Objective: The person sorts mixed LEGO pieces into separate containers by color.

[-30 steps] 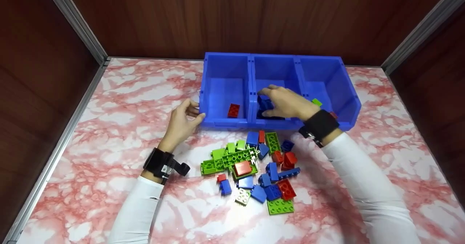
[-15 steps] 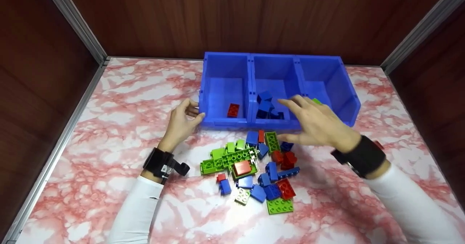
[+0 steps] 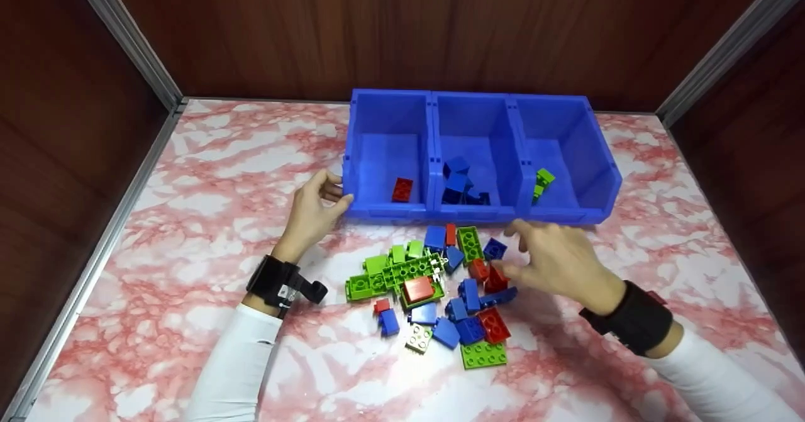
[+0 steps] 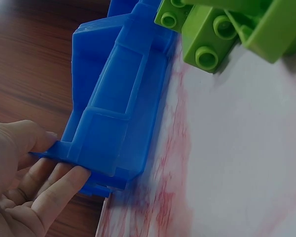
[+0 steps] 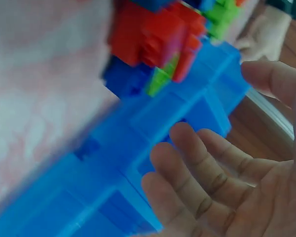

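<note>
A red toy brick point(image 3: 495, 278) sits at the right side of a loose heap on the table, right by the person's right thumb; I can't tell whether the two touch. The right hand point(image 3: 561, 261) hangs over that side of the heap, fingers relaxed and spread from the thumb, its palm bare. Close around lie a dark blue brick point(image 3: 495, 249), a long green brick point(image 3: 468, 244) with its hollow side up, and a narrow blue brick point(image 3: 499, 297). Further left, green bricks crowd together, one red brick point(image 3: 417, 289) resting on top of them. At the near edge are a pale brick point(image 3: 419, 338) and a flat green brick point(image 3: 483, 355), studs up.

Just beyond the heap stands a blue three-compartment bin point(image 3: 478, 213). Its left compartment holds a red block point(image 3: 402, 190), the middle one several blue blocks point(image 3: 457, 183), the right one green blocks point(image 3: 542, 184). Over at its left end, the left hand point(image 3: 313, 213) pinches the wall between thumb and fingers.

Both wrists wear black straps point(image 3: 274, 280) above white sleeves point(image 3: 236, 362). The pink-and-white marbled table point(image 3: 352, 378) runs back to a dark wood-grain panel point(image 3: 402, 32).
</note>
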Demonstrator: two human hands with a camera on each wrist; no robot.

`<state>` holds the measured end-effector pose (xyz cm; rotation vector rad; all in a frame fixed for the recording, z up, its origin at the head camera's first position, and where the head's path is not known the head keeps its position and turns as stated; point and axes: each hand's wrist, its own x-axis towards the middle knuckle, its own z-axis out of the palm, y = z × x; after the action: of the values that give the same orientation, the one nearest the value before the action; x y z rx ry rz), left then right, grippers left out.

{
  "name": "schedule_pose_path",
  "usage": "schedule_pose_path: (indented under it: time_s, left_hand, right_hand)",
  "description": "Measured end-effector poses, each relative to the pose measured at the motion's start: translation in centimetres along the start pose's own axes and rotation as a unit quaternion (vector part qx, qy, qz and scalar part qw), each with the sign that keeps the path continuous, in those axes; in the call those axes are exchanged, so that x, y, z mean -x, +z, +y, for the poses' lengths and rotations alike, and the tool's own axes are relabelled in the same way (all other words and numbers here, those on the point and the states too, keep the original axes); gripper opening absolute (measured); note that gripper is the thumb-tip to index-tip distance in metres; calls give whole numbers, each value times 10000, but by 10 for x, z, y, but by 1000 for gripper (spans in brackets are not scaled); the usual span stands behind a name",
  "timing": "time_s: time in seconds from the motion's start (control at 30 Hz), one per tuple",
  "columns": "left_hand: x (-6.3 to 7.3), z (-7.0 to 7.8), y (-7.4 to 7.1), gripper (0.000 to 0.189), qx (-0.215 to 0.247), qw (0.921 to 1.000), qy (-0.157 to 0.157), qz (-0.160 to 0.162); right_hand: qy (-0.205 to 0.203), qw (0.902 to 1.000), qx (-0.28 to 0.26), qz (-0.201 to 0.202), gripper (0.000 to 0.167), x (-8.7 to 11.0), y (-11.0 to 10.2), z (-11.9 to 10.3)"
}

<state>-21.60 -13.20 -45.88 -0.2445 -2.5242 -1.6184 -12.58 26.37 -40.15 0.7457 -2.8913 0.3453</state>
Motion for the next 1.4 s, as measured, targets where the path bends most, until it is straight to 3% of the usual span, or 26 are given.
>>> schedule_pose_path:
  time_s: [0.3, 0.6, 0.77, 0.97, 1.2, 1.4]
  left_hand:
    - [-1, -1, 0, 26, -20, 10000, -72, -19]
    - [-1, 0, 0, 25, 27, 10000, -20, -25]
    - [-1, -1, 1, 26, 0, 10000, -32, -40]
    - [0, -1, -1, 25, -51, 10000, -28, 10]
    - [0, -1, -1, 25, -30, 10000, -4, -8]
    - [0, 0, -1, 25, -6, 10000, -32, -26]
  right_hand:
    - [36, 9983, -5, -589, 24, 2, 26, -2]
    - [22, 9967, -579, -560, 18, 2, 18, -5]
    - [-74, 9980, -544, -305, 19, -2, 7, -5]
    - [-399, 9991, -102, 78, 20, -12, -8, -10]
    - [-842, 9944, 139, 630, 16, -32, -21, -21]
    - [-1054, 9914, 82, 773, 16, -59, -28, -35]
